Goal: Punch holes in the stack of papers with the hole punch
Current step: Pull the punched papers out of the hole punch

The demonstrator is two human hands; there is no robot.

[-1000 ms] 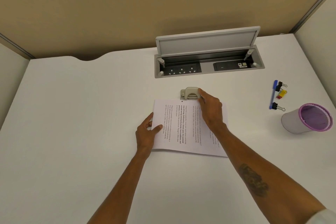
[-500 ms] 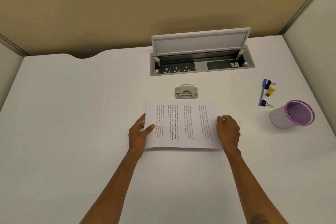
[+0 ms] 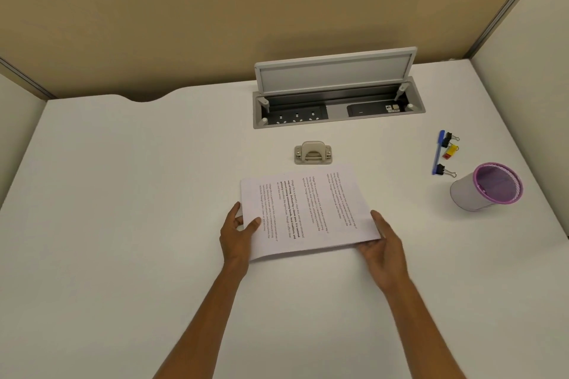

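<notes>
The stack of papers (image 3: 308,212), printed with text, is in front of me, turned a little and lifted off the white desk (image 3: 123,194) at its right side. My left hand (image 3: 238,234) pinches the stack's left edge, thumb on top of the sheet. My right hand (image 3: 385,243) is at the near right corner, its straight fingers reaching under the stack and its thumb lying along the right edge. The beige hole punch (image 3: 313,153) stands on the desk just beyond the far edge of the papers, with neither hand touching it.
An open socket box (image 3: 338,108) with a raised lid is set into the desk behind the punch. To the right lie a blue pen (image 3: 438,152), a few binder clips (image 3: 448,152) and a purple-rimmed mesh cup (image 3: 486,186). Partition walls enclose the desk.
My right hand left the hole punch and came back to the stack's right corner. The papers have turned and risen on the right. My left hand stayed on the left edge.
</notes>
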